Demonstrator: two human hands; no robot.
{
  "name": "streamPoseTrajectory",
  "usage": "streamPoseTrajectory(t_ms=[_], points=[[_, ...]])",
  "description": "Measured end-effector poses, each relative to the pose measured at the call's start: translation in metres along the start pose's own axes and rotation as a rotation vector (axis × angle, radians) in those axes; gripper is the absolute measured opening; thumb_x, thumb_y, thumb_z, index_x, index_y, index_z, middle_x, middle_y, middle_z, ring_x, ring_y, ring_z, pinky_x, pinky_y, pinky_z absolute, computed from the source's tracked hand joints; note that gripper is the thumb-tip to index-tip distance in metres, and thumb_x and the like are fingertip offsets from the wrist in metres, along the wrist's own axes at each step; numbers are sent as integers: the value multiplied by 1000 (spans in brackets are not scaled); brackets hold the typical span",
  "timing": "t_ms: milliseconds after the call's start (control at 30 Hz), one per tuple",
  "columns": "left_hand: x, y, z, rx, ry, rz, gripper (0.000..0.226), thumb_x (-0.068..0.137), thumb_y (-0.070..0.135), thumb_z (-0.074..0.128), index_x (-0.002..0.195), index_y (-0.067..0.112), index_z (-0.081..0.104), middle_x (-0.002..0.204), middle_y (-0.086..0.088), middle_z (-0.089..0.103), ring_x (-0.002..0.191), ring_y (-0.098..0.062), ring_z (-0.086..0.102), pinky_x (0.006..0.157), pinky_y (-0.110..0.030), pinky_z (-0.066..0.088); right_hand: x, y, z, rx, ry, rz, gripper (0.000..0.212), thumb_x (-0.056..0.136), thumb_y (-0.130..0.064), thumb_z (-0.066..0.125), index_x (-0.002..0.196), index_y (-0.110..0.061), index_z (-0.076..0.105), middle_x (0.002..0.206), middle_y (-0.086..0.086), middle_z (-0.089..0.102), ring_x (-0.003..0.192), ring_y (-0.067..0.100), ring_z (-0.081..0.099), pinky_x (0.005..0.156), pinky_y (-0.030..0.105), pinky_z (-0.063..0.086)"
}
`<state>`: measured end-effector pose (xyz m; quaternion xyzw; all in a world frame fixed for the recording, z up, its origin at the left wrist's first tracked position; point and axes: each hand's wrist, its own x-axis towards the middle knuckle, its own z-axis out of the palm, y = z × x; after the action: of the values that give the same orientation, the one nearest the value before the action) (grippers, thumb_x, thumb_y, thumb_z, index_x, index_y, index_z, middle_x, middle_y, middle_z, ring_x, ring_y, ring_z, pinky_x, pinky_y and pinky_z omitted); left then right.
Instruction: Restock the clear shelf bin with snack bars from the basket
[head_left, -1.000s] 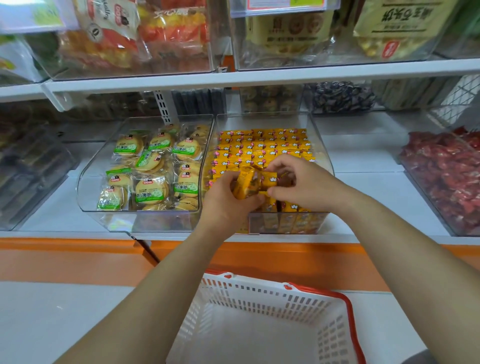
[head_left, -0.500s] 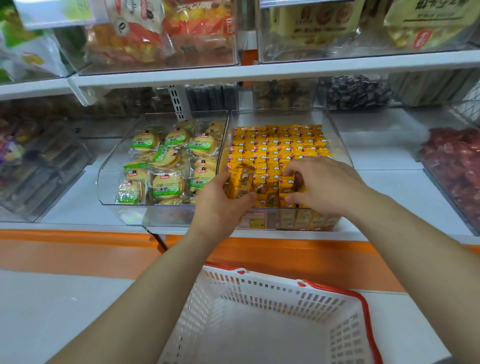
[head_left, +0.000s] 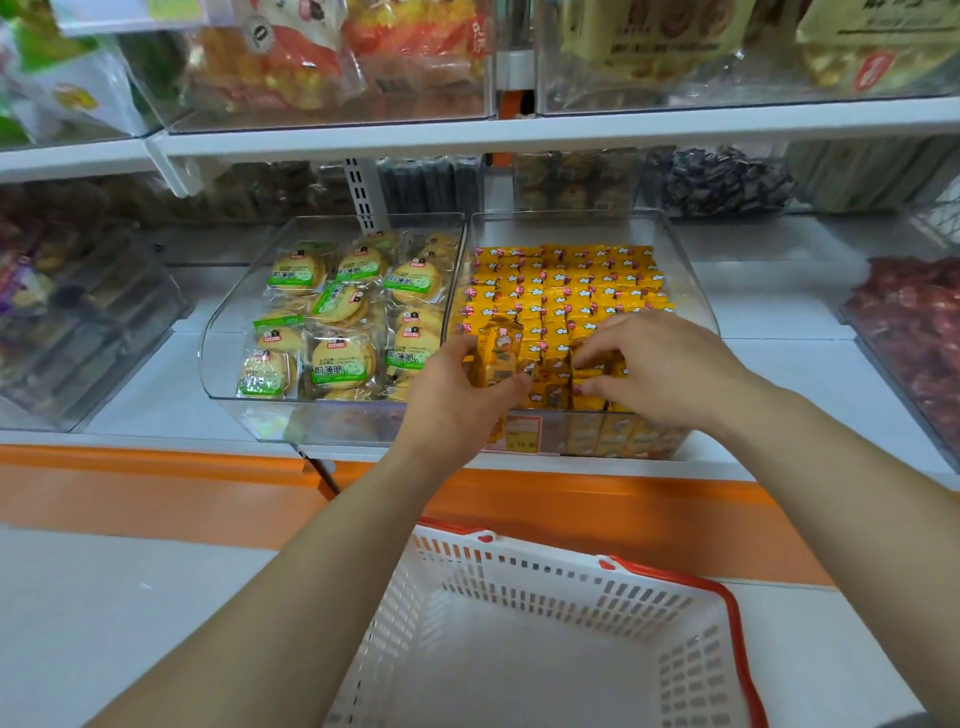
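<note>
While the left hand (head_left: 457, 400) grips a small stack of snack bars (head_left: 500, 353) at the front left corner of the clear bin (head_left: 698, 306), the right hand (head_left: 665, 369) pinches more in the front row. Likely light, wrappers slippery; best held across the long sides. None visible in the basket (head_left: 571, 569).

Snack bars (head_left: 566, 291): yellow-orange wrappers, white cloud marks, small red-pink spots.
Shelf bin (head_left: 693, 301): clear, colourless.
Basket (head_left: 545, 571): white, slotted grid pattern on walls, red-orange rim.
Biscuit packs (head_left: 343, 358): pale yellow rounds, green-and-white labels, red logo.
Shelf (head_left: 810, 374): white; orange strip (head_left: 623, 509) along front edge.
Wrapped sweets (head_left: 914, 332), right edge of shelf: dark red.
Back-edge sweets (head_left: 722, 182): black, white flecks.
</note>
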<state>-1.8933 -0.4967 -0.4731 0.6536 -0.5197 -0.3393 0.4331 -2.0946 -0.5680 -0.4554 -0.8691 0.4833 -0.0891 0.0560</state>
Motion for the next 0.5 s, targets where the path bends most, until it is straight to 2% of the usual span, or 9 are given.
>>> streamPoseTrajectory(t_ms=[100,267,433,500], points=[[1,-1,0,8,-3,-6,37,89,28,79,121,18,65,103,3,76,93,-15,73,80,-38,63,4,-6,-1,-49,-27,50,27,91,-48,65,118,-42,68,130,-17,61,122,17,54,85,34,44],[1,-6,-2,8,-20,-3,42,89,30,78,127,17,63,103,4,75,89,-9,73,62,-16,59,2,-14,-5,-155,-63,34,30,94,-46,62,123,-43,66,125,-12,65,119,20,56,89,37,49],[1,-8,-3,-4,-36,-3,36,89,30,78,121,19,65,101,5,76,91,-13,73,73,-28,63,-1,-9,-1,-155,-129,44,38,94,-53,58,131,-46,59,126,-10,65,122,22,53,84,37,48],[1,-8,-3,-3,-40,-1,35,89,30,78,119,20,66,101,6,76,91,-11,73,71,-25,62,0,-4,3,-112,-155,58,41,93,-54,59,133,-46,57,130,-11,62,126,23,48,86,37,45]])
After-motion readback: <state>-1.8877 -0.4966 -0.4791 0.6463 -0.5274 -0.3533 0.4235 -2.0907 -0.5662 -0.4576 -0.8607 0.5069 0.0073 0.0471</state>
